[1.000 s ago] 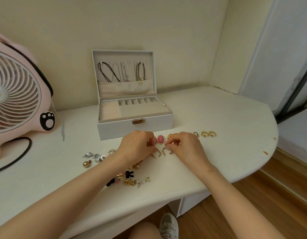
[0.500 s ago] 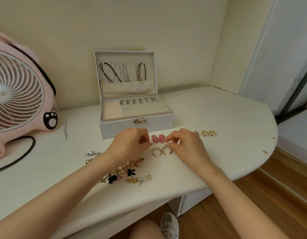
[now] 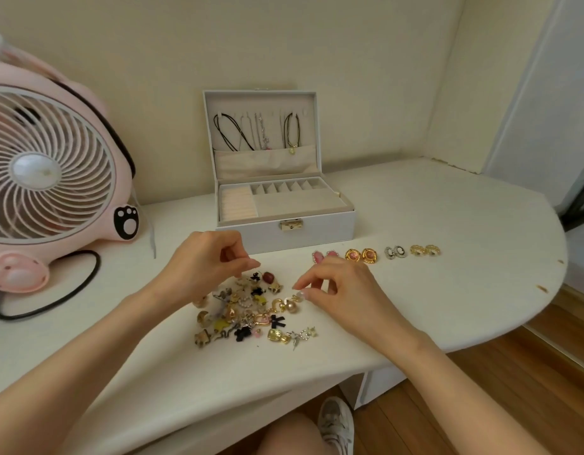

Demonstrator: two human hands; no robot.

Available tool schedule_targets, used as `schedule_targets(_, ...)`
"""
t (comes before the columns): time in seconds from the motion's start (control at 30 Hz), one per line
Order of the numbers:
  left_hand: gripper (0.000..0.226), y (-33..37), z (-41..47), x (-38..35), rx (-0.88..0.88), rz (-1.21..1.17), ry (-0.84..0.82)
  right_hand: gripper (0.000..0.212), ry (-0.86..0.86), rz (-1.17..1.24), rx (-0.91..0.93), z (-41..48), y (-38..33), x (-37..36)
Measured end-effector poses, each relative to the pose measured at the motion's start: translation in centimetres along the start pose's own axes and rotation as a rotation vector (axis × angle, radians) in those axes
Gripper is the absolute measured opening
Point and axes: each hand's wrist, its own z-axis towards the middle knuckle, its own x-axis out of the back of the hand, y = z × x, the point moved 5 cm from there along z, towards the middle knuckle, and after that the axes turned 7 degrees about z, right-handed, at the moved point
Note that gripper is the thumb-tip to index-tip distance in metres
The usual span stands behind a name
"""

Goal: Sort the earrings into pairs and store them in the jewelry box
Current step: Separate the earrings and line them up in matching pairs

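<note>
While left hand [image 3: 205, 267] and right hand [image 3: 345, 290] hover over earrings [image 3: 248, 311], fingers [image 3: 248, 266] curled, any hold unclear

Only one view was given, from a wide-angle camera worn on the person's head. It was directed forward and down, towards the table [image 3: 448, 224] and the wall [image 3: 317, 44] behind it. The table was seen from close and from above. The jewelry box [image 3: 300, 231] was placed near the middle of the frame. The fan [image 3: 51, 165] was cut by the left edge, and the floor [image 3: 514, 389] was seen at bottom right.
</note>
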Motion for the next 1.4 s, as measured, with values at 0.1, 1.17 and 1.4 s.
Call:
schedule_targets(0.1,0.038,-0.9,-0.1,0.2,0.058,-0.021,0.032,0.012,-0.014,-0.038,-0.001,0.3,-0.1,-0.6)
schedule_targets(1.17,0.008,-3.9,-0.5,-0.6,-0.053,0.083,-0.282,0.028,-0.312,-0.467,0.159,7.4,-4.5,-5.7)
schedule_targets(1.4,0.01,-3.0,-0.9,-1.4,-0.093,0.077,-0.31,0.017,-0.369,-0.489,0.112,7.6,-4.9,-6.2)
